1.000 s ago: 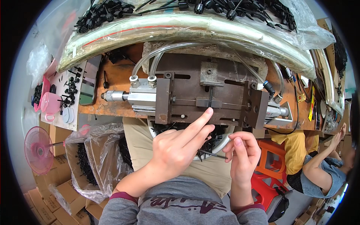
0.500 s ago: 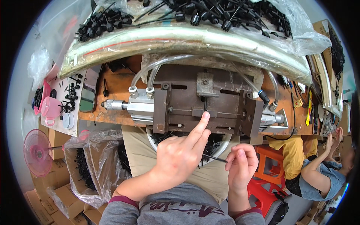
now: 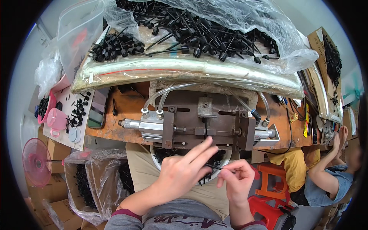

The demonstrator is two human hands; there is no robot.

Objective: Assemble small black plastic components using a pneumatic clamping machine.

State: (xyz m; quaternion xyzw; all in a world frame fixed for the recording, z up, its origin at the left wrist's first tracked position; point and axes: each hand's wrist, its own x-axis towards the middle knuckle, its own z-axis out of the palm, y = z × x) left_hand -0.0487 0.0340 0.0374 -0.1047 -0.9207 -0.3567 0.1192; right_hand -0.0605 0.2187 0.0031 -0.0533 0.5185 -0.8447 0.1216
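The person's right hand (image 3: 235, 178) covers one end of a slim black rod (image 3: 214, 166); whether the other end touches the left hand (image 3: 182, 172) cannot be told, nor how that hand's folded fingers lie. Beneath both hands, a white basin (image 3: 155, 158) is largely hidden. Nearer the body, the lower edge crops the grey sweatshirt (image 3: 172, 214). Well beyond the hands, clear plastic sheeting (image 3: 245, 15) veils part of a black heap (image 3: 203, 32). Far right of the right hand, a co-worker's (image 3: 329, 180) head blurs into the dark rim.

The mug (image 3: 56, 119) stands left of the fixture (image 3: 190, 118).
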